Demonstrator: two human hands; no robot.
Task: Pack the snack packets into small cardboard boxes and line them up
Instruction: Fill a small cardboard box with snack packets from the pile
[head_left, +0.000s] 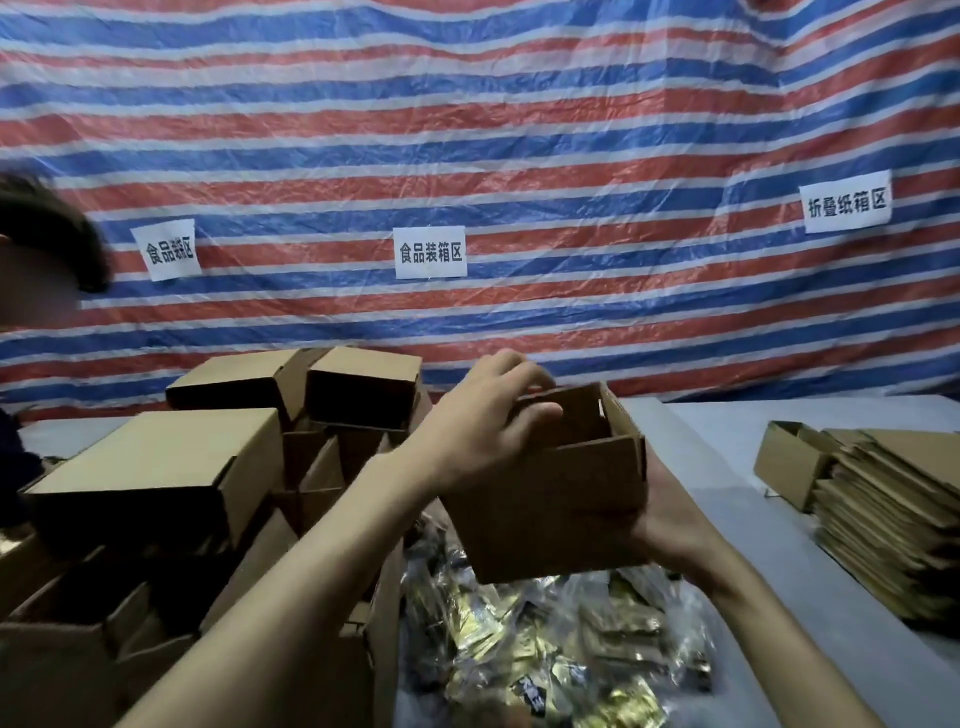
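Observation:
I hold a small open cardboard box (550, 509) in the air above a heap of gold and black snack packets (550, 654). My left hand (483, 426) grips the box's upper left rim, fingers curled over the far edge and thumb inside. My right hand (670, 514) cups the box from the right and below, mostly hidden behind it. I cannot see whether anything lies inside the box. A pile of small cardboard boxes (218, 467), some closed and some open, rises at the left.
Flat folded cartons (893, 519) are stacked at the right on the grey table (727, 457), with one made-up box (789, 462) beside them. Another person's head (41, 249) shows at the left edge. A striped tarp with paper signs (430, 252) hangs behind.

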